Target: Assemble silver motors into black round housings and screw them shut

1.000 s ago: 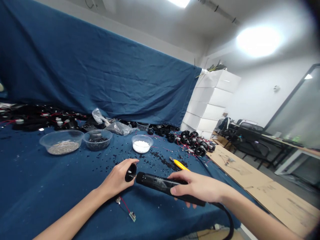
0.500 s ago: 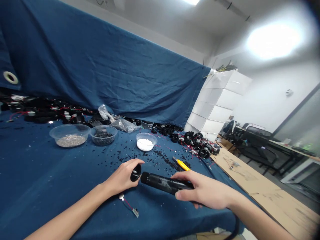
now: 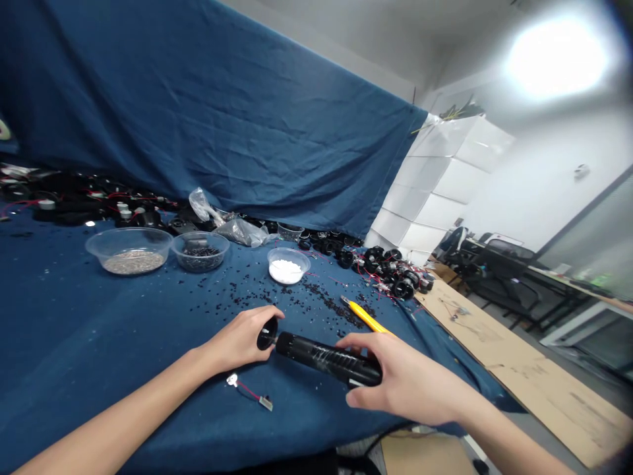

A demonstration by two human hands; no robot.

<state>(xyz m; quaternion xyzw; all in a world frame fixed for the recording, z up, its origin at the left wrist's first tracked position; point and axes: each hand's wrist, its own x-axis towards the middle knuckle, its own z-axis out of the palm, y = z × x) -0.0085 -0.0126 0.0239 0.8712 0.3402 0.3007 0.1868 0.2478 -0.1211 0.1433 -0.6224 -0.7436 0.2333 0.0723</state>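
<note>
1. The left hand (image 3: 244, 340) held a black cup-shaped part (image 3: 268, 333) in its fingers, curled round the rim, its open mouth turned to the right, near the middle of the scene.
2. The right hand (image 3: 395, 379) had its fingers wrapped around the rear of a black driver-like tool (image 3: 321, 359), whose narrow tip pointed left into that mouth. Whether the tip touched anything inside could not be told.
3. The tool lay at a slant, its rear lower and nearer; with such a tilt, the tip seemed liable to slip sideways and scratch the cup's inner wall.
4. Both pieces appeared to be held in the air, so a weak left grip might have let the cup twist under pressure; a slipping tip could also have struck the left fingers.
5. Near the left wrist, a small wired piece (image 3: 266, 402) lay on the counter (image 3: 163, 316), where a lowered forearm could have snagged it.
6. Farther right lay a yellow cutter (image 3: 366, 315), close enough for the right hand to knock.
</note>
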